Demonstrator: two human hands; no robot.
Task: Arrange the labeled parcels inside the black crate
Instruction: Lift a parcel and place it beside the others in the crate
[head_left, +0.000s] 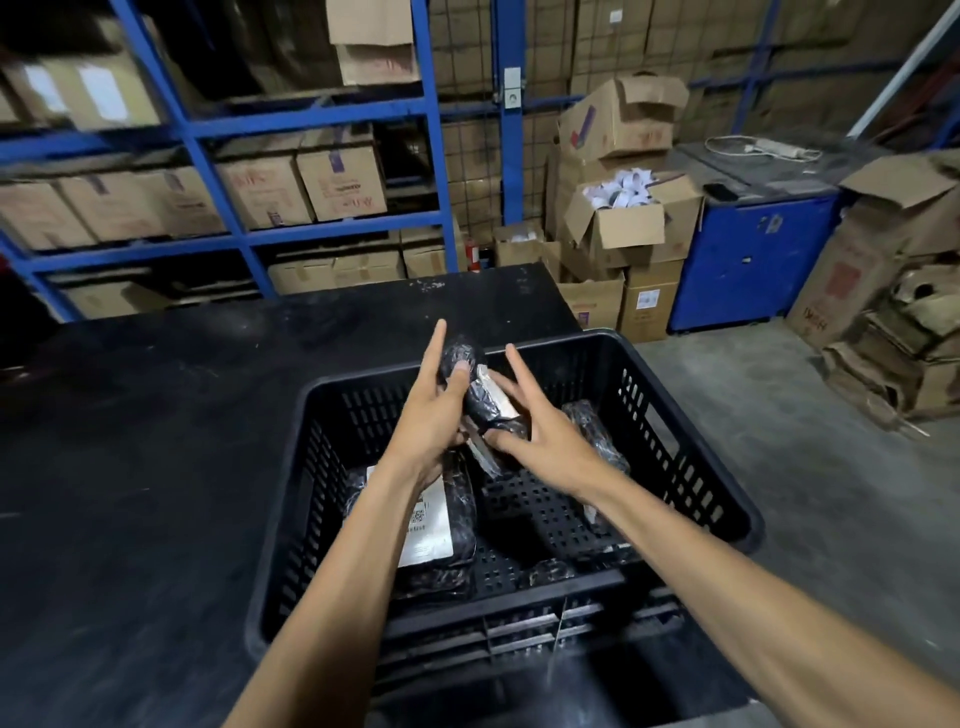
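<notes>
Parcel (480, 395) stands on end between our hands: left hand (434, 410) grips it, right hand (540, 431) splayed beside, above crate (691, 457).

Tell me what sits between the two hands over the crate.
In the head view, a black-wrapped parcel with a pale label sits between the left hand and right hand, held above the black crate.

Head view, facing forward and down, close over crate (691, 441)
</notes>
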